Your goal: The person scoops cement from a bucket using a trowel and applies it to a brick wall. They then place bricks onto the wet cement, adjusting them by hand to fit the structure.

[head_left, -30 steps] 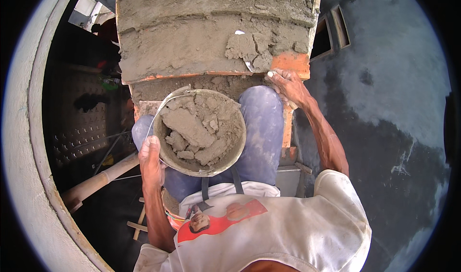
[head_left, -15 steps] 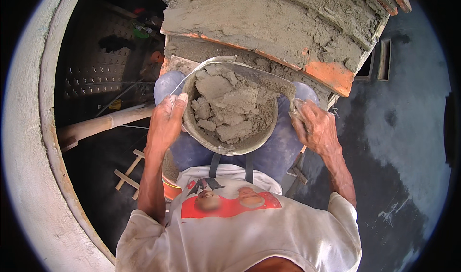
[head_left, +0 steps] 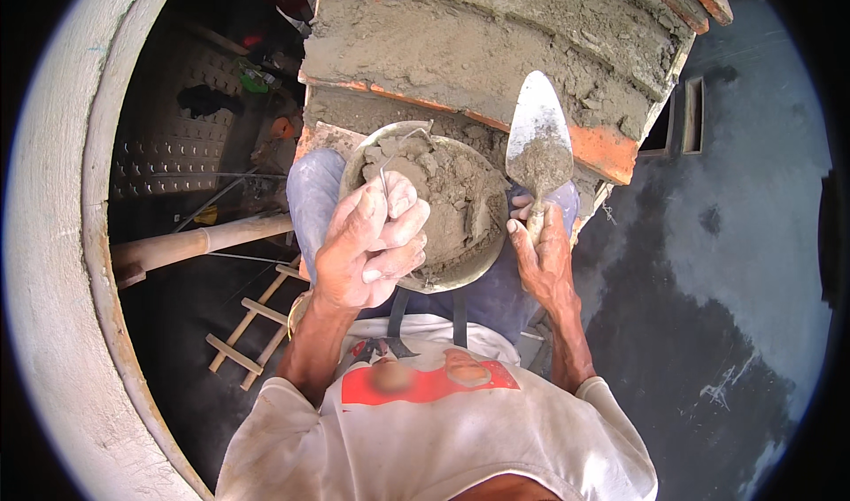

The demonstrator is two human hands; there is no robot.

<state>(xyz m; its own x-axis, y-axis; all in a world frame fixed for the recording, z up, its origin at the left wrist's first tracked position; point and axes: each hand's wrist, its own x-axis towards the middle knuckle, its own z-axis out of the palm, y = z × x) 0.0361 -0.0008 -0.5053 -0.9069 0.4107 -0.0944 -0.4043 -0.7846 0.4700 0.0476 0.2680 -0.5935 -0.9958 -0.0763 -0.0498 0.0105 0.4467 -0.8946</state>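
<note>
A bucket [head_left: 485,269] heaped with grey mortar [head_left: 453,196] sits between my knees. My left hand [head_left: 372,240], raised over its near left side, is closed with the thin wire handle [head_left: 384,173] of the bucket rising from the fingers. To the right of the bucket, my right hand [head_left: 544,258] grips a trowel [head_left: 538,138] by its handle. The trowel's pointed blade tilts away from me, bright at the tip and smeared with mortar toward the handle.
Ahead rise mortar-covered brick steps [head_left: 469,50] with orange brick edges [head_left: 602,151]. A curved pale wall edge [head_left: 97,191] runs down the left. Below on that side are a thick bamboo pole [head_left: 204,235] and a wooden ladder [head_left: 252,319]. A grey wall [head_left: 753,209] stands at the right.
My left hand has moved from the bucket's left rim to over the mortar, raising the wire handle. The trowel has come off the mortar to the bucket's right, its blade now pointing away from me.
</note>
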